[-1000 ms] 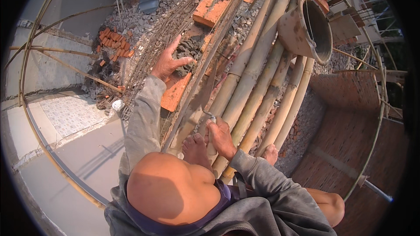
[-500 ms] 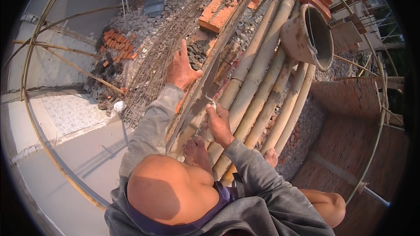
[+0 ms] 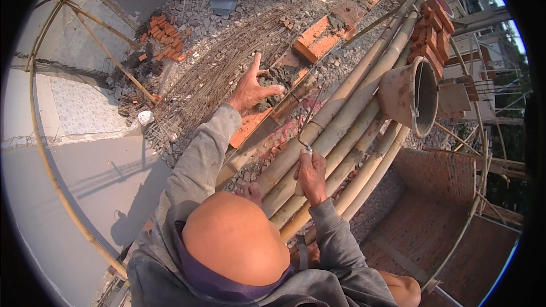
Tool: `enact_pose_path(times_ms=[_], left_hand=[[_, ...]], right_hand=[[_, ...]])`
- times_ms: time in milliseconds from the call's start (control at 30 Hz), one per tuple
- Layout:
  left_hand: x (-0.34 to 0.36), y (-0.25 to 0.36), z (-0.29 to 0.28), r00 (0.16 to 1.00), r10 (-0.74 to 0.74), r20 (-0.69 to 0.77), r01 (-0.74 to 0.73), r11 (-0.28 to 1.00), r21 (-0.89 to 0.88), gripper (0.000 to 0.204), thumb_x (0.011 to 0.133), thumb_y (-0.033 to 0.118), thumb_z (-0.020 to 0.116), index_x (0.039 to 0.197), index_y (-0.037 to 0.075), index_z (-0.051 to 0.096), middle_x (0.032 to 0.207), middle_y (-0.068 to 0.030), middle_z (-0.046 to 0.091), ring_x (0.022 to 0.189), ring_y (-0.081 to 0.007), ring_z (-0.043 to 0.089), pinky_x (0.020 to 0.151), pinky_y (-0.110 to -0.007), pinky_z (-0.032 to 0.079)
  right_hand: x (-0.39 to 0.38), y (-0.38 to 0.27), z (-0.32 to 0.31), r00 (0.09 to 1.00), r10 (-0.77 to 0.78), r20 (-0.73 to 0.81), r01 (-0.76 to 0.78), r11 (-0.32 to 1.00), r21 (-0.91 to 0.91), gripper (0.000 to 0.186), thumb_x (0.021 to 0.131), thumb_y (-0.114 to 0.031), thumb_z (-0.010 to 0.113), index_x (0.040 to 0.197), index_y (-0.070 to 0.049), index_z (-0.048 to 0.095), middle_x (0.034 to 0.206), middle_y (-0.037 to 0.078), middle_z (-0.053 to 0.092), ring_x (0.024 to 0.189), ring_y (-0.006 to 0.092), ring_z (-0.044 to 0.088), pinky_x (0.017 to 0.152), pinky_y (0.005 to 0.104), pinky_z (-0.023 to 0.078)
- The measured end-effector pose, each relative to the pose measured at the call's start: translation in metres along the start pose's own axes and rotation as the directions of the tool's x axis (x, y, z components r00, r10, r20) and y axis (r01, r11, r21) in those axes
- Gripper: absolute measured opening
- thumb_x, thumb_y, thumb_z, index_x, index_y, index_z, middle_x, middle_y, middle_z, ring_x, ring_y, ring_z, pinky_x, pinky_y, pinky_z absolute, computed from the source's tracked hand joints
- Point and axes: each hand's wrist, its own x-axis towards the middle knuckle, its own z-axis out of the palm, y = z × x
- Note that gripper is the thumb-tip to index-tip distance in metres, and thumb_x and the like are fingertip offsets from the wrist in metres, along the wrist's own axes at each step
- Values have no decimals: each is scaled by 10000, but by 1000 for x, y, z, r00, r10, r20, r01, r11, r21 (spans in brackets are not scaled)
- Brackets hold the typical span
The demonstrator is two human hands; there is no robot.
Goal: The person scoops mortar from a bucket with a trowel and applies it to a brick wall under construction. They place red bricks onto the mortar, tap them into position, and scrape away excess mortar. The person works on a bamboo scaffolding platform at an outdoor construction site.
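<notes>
Plainly, our hands are well apart; our left hand (image 3: 249, 90) is spread wide, thumb away from the fingers, gripping nothing that we can see, and reaches over the edge of a lump of grey mortar (image 3: 280, 74), though we cannot tell whether it touches; our right hand (image 3: 313, 175), lower and to the right, is wrapped around the handle of a bricklaying trowel (image 3: 307, 148), whose blade, seen nearly edge-on, points away from us and slightly right; from that hand the mortar lies ahead and to the left, so our left is much the nearer; the mortar sits on a brick course (image 3: 301, 77) whose long axis runs from lower left to upper right, with an orange brick (image 3: 248, 127) on the near side; rightward, bamboo poles (image 3: 344, 102) run roughly alongside; farther out are a wire-handled bucket (image 3: 395, 91) and stacked bricks (image 3: 430, 37); leftward lie thin brown rods (image 3: 222, 71).
</notes>
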Motion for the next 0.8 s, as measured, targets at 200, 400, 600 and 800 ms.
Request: enact_pose_path(times_ms=[200,400,600,800], left_hand=[[1,-10,-23,991,-51,125,126,686,-717,1083,976,438,653,1679,-15,-36,1564,-227,479,1503,-293,377,1282,-423,171],[-8,6,-3,989,73,126,-28,944,-328,962,1046,442,508,1678,32,-91,1692,-209,335,1598,-358,235,1307,-451,159],[-10,7,-2,978,133,161,-96,972,-215,923,1060,423,465,1677,42,-106,1682,-214,354,1604,-338,231,1313,-452,139],[15,-16,-28,986,37,161,65,808,-586,931,1032,523,479,1702,87,3,1697,-183,335,1611,-310,200,1316,-471,105]], right_hand=[[12,-25,-97,772,-493,401,592,330,-736,230,997,-167,609,869,-10,500,665,218,538,584,421,586,539,496,437],[0,-93,-149,793,-439,422,574,306,-760,165,946,-92,635,889,-19,498,636,243,566,623,491,606,561,555,454],[-7,-116,-148,728,-459,509,659,263,-704,185,947,-104,646,867,-11,507,700,233,565,681,477,610,594,533,463],[-3,-100,-122,751,-357,556,647,229,-727,194,954,-144,646,868,-17,528,693,222,566,679,453,629,579,530,471]])
